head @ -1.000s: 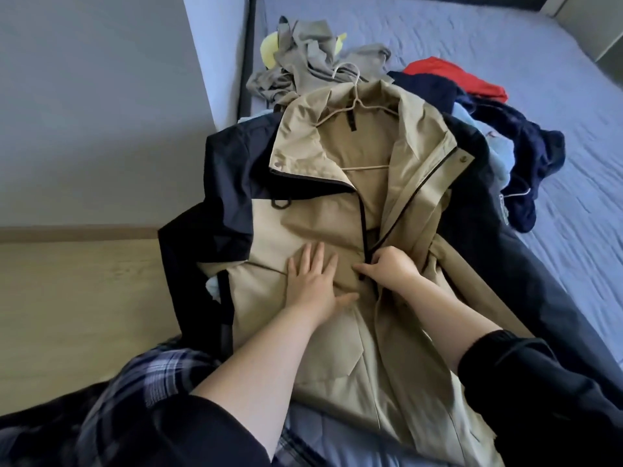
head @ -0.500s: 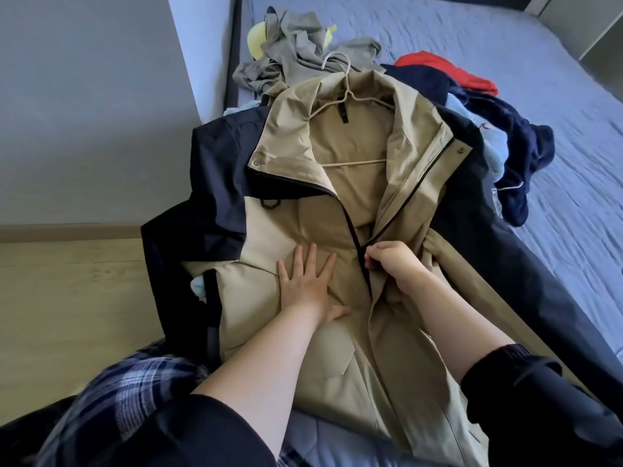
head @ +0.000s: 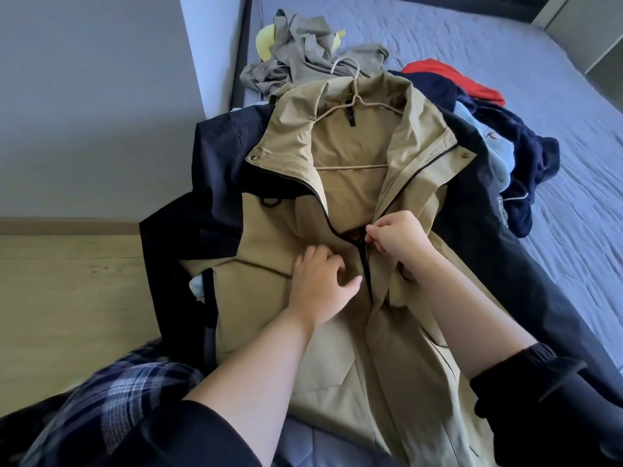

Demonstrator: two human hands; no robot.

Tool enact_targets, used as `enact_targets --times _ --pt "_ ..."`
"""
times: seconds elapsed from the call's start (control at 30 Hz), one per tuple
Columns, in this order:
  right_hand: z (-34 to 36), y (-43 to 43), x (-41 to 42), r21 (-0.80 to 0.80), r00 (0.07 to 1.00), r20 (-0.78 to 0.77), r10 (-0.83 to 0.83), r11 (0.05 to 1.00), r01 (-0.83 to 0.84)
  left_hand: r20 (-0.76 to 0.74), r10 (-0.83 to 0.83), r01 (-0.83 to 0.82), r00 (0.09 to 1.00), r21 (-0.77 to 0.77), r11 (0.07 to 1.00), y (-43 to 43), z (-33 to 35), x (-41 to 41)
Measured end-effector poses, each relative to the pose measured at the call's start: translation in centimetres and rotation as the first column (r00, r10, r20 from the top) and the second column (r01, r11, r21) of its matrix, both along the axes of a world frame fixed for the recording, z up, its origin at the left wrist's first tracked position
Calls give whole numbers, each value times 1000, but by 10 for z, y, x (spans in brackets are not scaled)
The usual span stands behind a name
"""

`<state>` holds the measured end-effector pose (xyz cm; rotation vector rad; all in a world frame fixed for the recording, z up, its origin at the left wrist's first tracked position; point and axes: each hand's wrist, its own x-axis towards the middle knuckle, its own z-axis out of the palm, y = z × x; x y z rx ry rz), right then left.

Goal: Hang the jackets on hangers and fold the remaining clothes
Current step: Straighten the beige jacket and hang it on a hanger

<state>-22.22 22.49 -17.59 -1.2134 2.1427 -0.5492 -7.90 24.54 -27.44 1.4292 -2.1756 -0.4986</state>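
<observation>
Floor (head: 67, 298): one strip of pale wood planks at the far left, below a flat grey wall (head: 84, 112).
Plaid cloth (head: 111, 399): one soft piece in dark blue and white checks, bottom left, blurred.
Navy jacket (head: 219, 183): one, smooth dark shell, spread flat on the bed under the tan one and showing on both sides of it.
Tan jacket (head: 269, 315): one, matte woven shell, lying front up on the navy jacket, collar open; two round snaps on the collar flaps.
Grey garment (head: 303, 45): one crumpled heap beyond the collar, with one yellow item (head: 266, 42) beside it.
Left hand (head: 320, 284): rests on the left front panel just beside the zip, fingers bent, thumb out; I cannot tell whether it pinches cloth.
Hanger (head: 350, 167): one, thin and tan, inside the tan jacket's shoulders, with a pale curved hook past the collar.
Zip (head: 365, 271): one black track, closed below the right hand, parted above.
Right hand (head: 397, 237): thumb and forefinger pinched together on the zip where the two sides meet.
Loose clothes: one red (head: 448, 79), one light blue (head: 499, 156), one navy fleecy (head: 529, 153), heaped at the right.
Bed (head: 505, 45): one, with a blue-grey quilted cover.
</observation>
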Motion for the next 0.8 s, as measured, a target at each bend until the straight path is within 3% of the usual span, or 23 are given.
enact_targets --times 0.13,0.23,0.33,0.63,0.8 --pt "12 5 -1 36 987 -116 109 994 -106 32 80 -85 996 213 973 5 15 -27" --pt "13 9 1 46 985 -126 118 993 -113 39 171 -174 984 319 931 1 18 -34" --pt "9 14 -1 19 992 -98 76 997 -75 2 176 -162 984 405 900 -2 18 -33" --pt "3 11 7 -18 981 89 -171 985 173 33 28 -38 999 394 918 -4 6 -24" --pt "16 2 21 -288 968 171 -185 930 229 46 -36 16 998 388 921 -3 1 -19"
